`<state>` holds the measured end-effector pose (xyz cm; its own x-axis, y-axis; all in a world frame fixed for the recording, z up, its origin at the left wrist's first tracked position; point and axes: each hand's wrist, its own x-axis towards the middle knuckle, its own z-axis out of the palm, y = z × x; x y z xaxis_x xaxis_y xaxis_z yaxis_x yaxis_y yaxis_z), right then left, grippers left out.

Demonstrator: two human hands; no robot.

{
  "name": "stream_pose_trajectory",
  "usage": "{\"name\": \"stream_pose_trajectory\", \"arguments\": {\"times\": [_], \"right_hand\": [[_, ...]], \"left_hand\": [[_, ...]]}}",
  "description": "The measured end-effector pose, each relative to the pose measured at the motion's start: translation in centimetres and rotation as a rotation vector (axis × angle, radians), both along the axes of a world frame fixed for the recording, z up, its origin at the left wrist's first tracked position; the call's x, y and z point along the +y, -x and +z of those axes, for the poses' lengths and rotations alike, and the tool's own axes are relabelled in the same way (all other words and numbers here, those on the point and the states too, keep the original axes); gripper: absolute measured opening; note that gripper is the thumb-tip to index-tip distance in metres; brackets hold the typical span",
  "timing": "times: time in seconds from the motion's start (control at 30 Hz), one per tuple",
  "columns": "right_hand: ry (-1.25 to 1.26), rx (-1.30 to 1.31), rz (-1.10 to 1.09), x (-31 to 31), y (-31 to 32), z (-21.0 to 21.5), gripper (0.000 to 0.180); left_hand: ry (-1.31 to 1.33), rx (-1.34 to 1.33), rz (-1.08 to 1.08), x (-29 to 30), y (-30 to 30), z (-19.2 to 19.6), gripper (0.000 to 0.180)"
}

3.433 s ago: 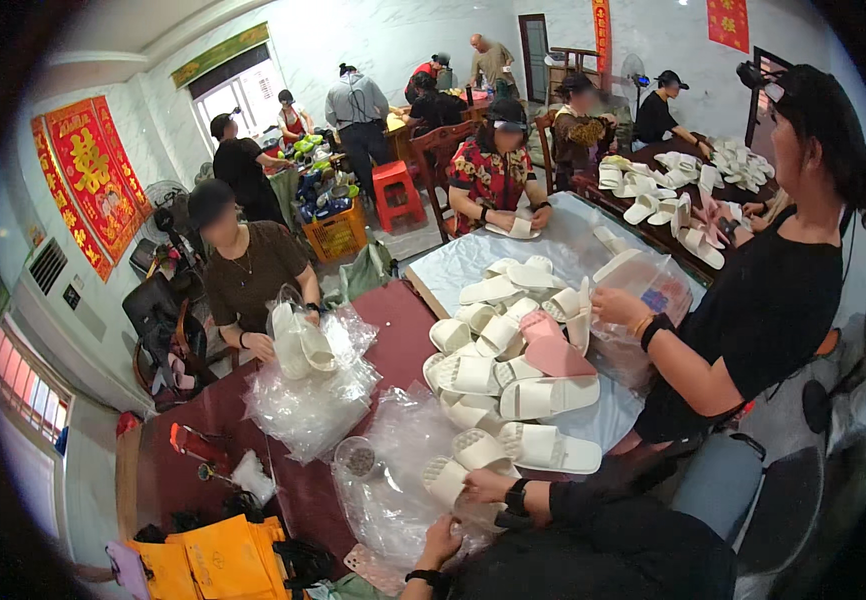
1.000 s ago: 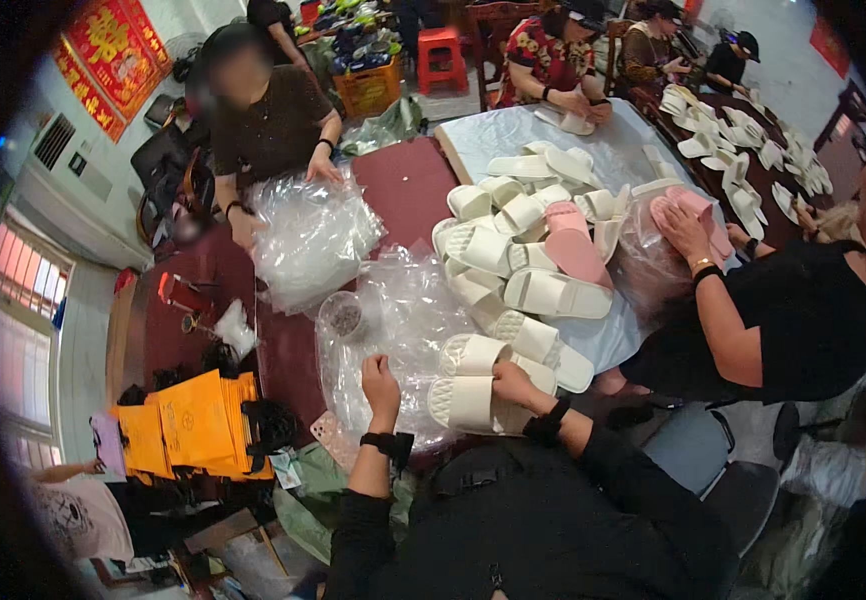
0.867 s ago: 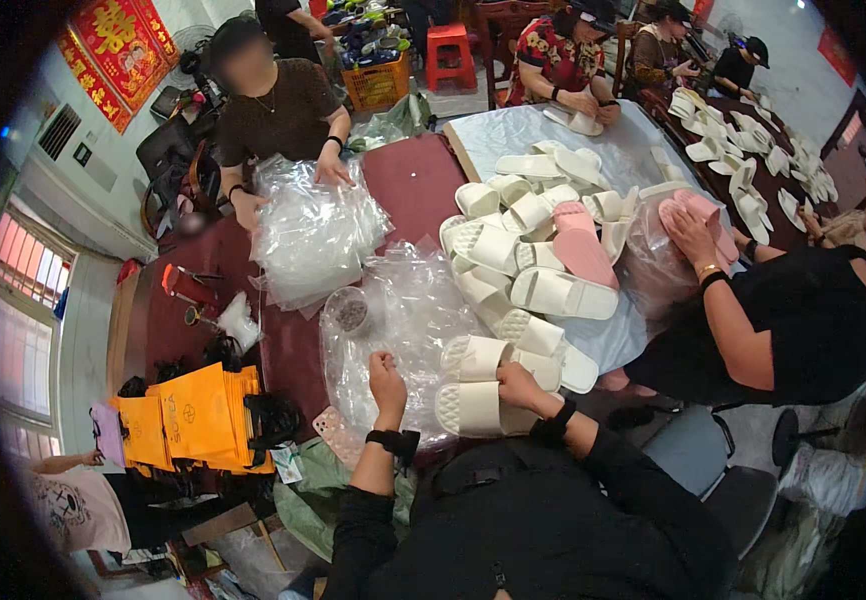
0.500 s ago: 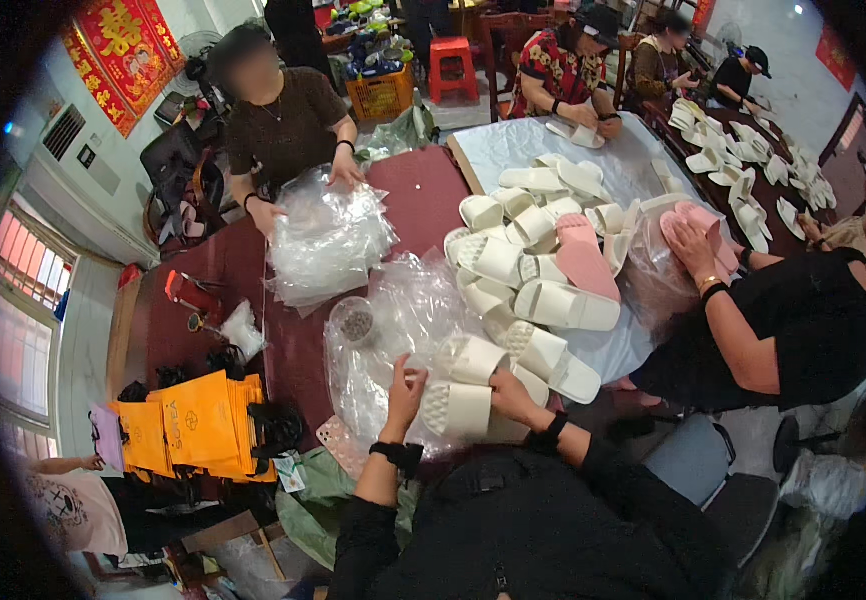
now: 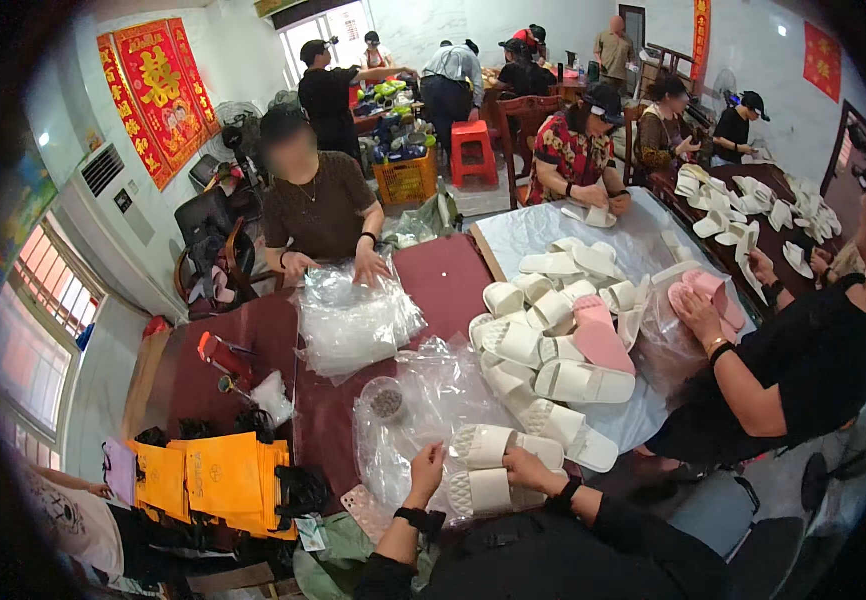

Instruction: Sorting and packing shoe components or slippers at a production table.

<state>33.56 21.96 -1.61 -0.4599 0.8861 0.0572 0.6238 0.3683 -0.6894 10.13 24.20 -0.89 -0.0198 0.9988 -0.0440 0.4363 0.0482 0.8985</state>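
A pair of cream-white slide slippers [image 5: 480, 489] lies before me at the table's near edge. From its right side my right hand [image 5: 533, 472] grips the pair, fingers over the soles. My left hand [image 5: 427, 472] is raised just left of the slippers, its fingertips drawn together; whatever they pinch is too small to make out. Clear plastic bags [image 5: 443, 395] are spread flat beyond my hands. On them stands a clear round tub [image 5: 385, 400] of small grey bits. To the right rises a heap of white slippers [image 5: 518, 340], with pink slippers [image 5: 601, 335] on it.
Across the table a person [image 5: 328, 200] handles a stack of clear bags [image 5: 358, 320]. At right another person's hand [image 5: 698, 318] rests on bagged pink slippers [image 5: 713, 290]. Orange bags [image 5: 223, 480] stand at left. A phone [image 5: 365, 512] lies by my left forearm.
My view has tilted up, showing more of the room. The left hand's fingers, curled apart before, have come together. My right hand stays on the white slippers.
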Motion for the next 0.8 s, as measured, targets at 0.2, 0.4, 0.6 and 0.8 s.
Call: {"name": "stream_pose_trajectory", "arguments": {"times": [0.2, 0.4, 0.6, 0.8], "right_hand": [[0.011, -0.147, 0.037, 0.1, 0.3, 0.7, 0.022], [-0.022, -0.036, -0.037, 0.5, 1.3, 3.4, 0.021], [-0.016, -0.083, -0.341, 1.4, 1.7, 3.8, 0.021], [-0.094, -0.183, -0.460, 1.3, 2.5, 3.1, 0.019]], "left_hand": [[-0.229, 0.171, 0.176, -0.4, -0.6, 3.7, 0.016], [-0.586, 0.400, -0.037, -0.9, 0.1, 3.9, 0.016], [-0.433, 0.544, -0.186, -1.7, 0.9, 3.4, 0.020], [-0.492, 0.622, -0.191, -2.2, -0.5, 3.9, 0.026]]}}
